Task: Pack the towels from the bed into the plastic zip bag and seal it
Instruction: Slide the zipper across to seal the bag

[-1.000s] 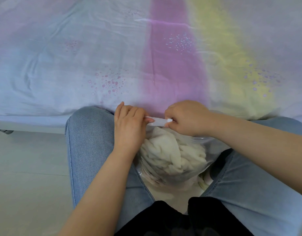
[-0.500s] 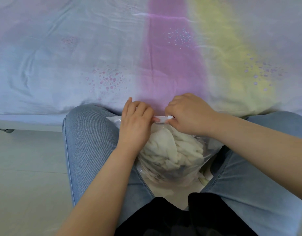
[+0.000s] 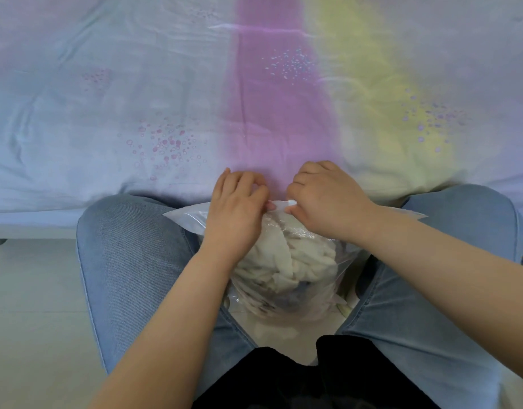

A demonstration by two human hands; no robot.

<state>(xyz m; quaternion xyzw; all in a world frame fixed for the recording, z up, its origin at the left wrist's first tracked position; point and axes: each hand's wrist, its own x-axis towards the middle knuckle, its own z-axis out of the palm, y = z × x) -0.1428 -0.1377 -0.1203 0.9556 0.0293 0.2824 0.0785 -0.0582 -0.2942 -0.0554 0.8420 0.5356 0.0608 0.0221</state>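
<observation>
A clear plastic zip bag hangs between my knees, stuffed with cream-white towels. Its top strip stretches left and right past both hands. My left hand pinches the zip strip from the left, fingers curled over it. My right hand pinches the same strip from the right, and a small white slider piece shows at its fingertips. The two hands are almost touching. I cannot tell how much of the zip is closed.
The bed with a pastel blue, purple and yellow sheet lies just beyond my knees, with no towels on it. My legs in blue jeans flank the bag. Pale tiled floor is to the left.
Both hands and the bag's top have risen toward the bed edge. The gap between the hands has narrowed, and the bag's left corner now sticks out past my left hand.
</observation>
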